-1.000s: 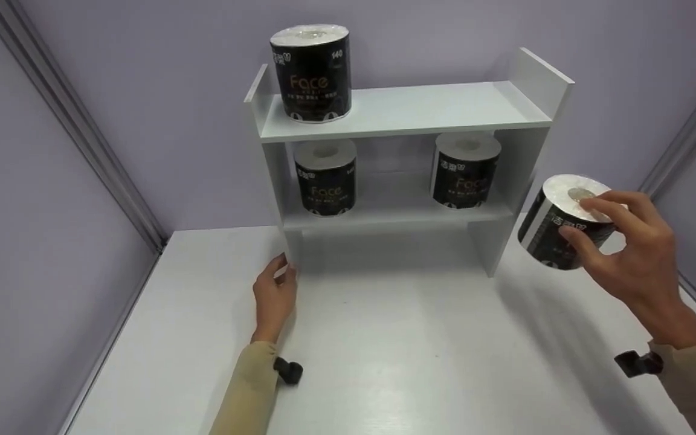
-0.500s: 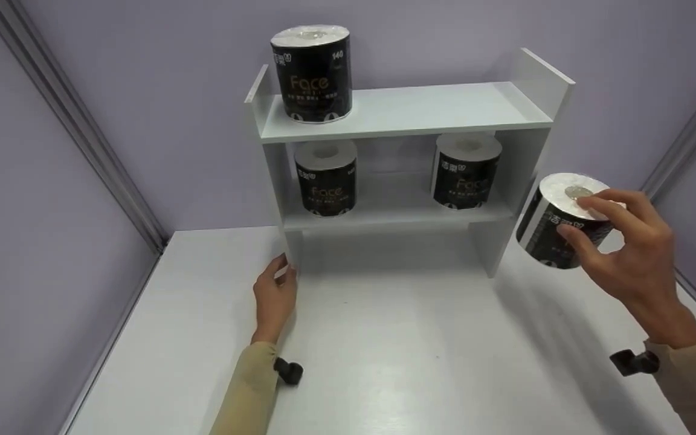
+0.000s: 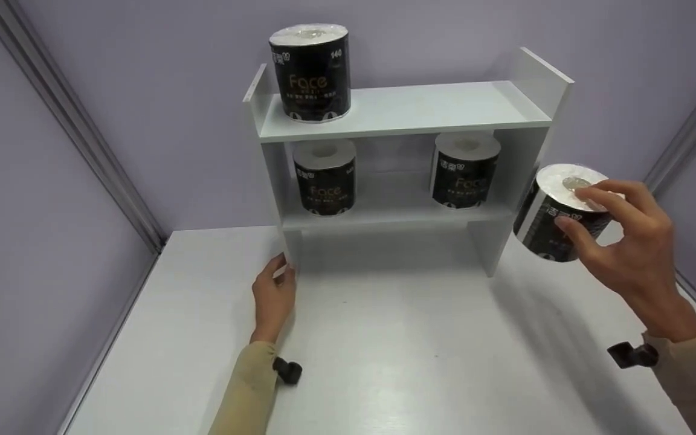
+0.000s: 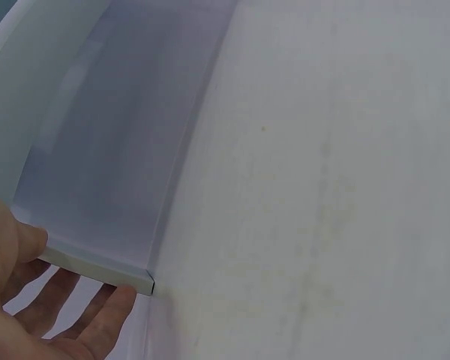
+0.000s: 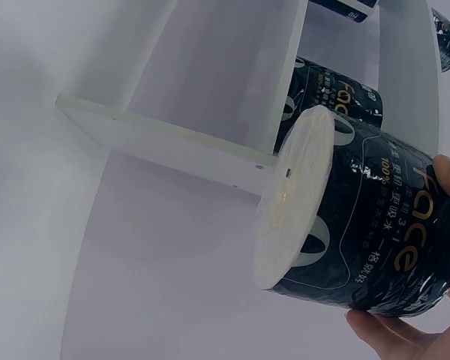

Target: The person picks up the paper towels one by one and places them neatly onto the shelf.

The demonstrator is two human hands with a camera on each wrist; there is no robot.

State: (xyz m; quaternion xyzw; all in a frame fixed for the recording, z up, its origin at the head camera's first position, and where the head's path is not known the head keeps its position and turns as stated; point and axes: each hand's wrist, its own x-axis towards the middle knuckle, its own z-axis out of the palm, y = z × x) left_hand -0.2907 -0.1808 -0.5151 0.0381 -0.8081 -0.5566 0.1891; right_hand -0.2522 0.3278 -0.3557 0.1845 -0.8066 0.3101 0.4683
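Note:
My right hand (image 3: 638, 241) holds a toilet paper roll (image 3: 550, 226) in black wrapping in the air, just right of the small white shelf unit (image 3: 432, 109). In the head view the roll leans, its white top facing up; my thumb lies on its side and a finger reaches over the top near the core. The right wrist view shows the roll's printed side (image 5: 390, 217) up close. Low at the shelf's left side, my left hand (image 3: 274, 302) grips the side panel. In the left wrist view the panel's edge (image 4: 97, 270) lies between thumb and fingers.
One matching roll (image 3: 312, 78) stands at the left of the top board. On the middle board stand a roll (image 3: 325, 187) at the left and another roll (image 3: 466, 175) at the right. The shelf stands on a white table (image 3: 372, 362), before a pale wall (image 3: 420, 36).
My right hand has lifted the roll slightly and brought it a little left, toward the shelf. My left hand keeps its grip at the panel; the other rolls have not moved.

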